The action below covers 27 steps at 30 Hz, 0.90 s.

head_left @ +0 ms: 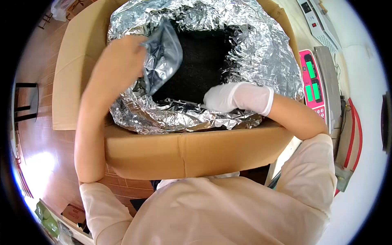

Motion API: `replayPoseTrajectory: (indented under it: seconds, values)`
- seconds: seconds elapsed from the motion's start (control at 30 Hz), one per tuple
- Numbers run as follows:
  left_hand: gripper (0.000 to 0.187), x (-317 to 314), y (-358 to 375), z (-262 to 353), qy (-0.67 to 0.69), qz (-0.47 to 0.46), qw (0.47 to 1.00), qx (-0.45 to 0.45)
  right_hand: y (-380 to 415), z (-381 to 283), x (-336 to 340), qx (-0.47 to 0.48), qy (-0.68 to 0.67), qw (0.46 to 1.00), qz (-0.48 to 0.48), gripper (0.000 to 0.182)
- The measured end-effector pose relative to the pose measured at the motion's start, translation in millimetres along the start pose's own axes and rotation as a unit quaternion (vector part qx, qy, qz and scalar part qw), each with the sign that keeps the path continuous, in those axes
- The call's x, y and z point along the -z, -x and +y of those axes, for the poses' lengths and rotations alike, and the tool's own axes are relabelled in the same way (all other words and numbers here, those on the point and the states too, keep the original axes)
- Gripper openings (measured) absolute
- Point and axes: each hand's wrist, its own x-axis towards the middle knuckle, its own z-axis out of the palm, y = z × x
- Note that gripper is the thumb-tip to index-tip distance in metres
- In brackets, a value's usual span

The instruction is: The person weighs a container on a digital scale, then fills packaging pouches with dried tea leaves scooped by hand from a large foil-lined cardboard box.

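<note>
A cardboard box (143, 151) lined with crumpled silver foil (265, 49) is in front of me. Deep inside lies a dark, almost black material (196, 61); its kind cannot be made out. My left hand (122, 61), bare and slightly blurred, is closed on the edge of a clear plastic bag (164, 57) over the left of the opening. The bag hangs with its mouth toward the dark contents. My right hand (230, 97), in a white glove, reaches into the near right side of the opening. Its fingers look curled, with the tips hidden low against the foil and dark material.
A pink scale (312, 81) with green displays stands right of the box. Behind it is a white device (318, 22) with a red switch. An open box flap (73, 77) spreads left above the brown tiled floor (53, 143). A dark stool (26, 102) stands farther left.
</note>
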Motion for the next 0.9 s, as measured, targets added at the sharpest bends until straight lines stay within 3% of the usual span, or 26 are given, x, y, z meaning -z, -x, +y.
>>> replayPoseTrajectory:
  seconds: [0.07,0.1,0.17,0.2,0.23,0.3,0.33,0.4,0.43,0.5,0.63,0.7,0.8,0.9]
  values:
    - [0.031,-19,-9,-14,-0.061,0.005,0.997,-0.054,-4,7,15,-0.073,-0.008,0.992,0.102,0.036]
    - [0.03,-28,-15,-24,-0.072,0.021,0.995,-0.073,-13,22,25,-0.023,0.079,0.987,0.136,0.038]
    - [0.028,-33,-24,-30,-0.095,-0.018,0.994,-0.054,-26,37,48,-0.078,-0.005,0.97,0.23,0.036]
    - [0.024,-33,-28,-34,-0.078,-0.016,0.997,-0.002,-44,49,58,-0.08,0.005,0.974,0.21,0.041]
    - [0.024,-33,-30,-38,-0.077,-0.016,0.997,-0.001,-61,51,64,-0.136,0.023,0.976,0.167,0.055]
    - [0.023,-34,-32,-47,-0.092,-0.01,0.996,0.008,-90,52,69,-0.138,0.086,0.974,0.157,0.082]
    - [0.022,-35,-31,-50,-0.083,0.004,0.997,0.006,-103,50,65,-0.132,0.087,0.975,0.157,0.082]
    - [0.022,-33,-32,-53,-0.075,-0.005,0.997,0.001,-134,47,58,-0.113,0.05,0.971,0.204,0.105]
    - [0.022,-32,-33,-52,-0.061,-0.018,0.998,-0.01,-148,50,53,-0.105,0.051,0.972,0.205,0.105]
    - [0.022,-23,-30,-41,-0.006,-0.05,0.998,0.04,-166,61,41,-0.104,0.052,0.975,0.188,0.114]
    - [0.022,-15,-30,-43,0.057,-0.074,0.994,0.062,-159,57,12,-0.069,0.049,0.988,0.128,0.111]
    - [0.021,-18,-31,-47,0.012,-0.015,1.0,-0.018,-157,54,2,-0.078,0.057,0.991,0.098,0.107]
    - [0.02,-7,-30,-37,0.075,-0.065,0.993,0.057,-156,52,0,-0.076,0.053,0.988,0.125,0.098]
    - [0.024,-16,-38,-51,0.067,-0.063,0.995,0.023,-165,65,0,-0.048,0.015,0.988,0.149,0.093]
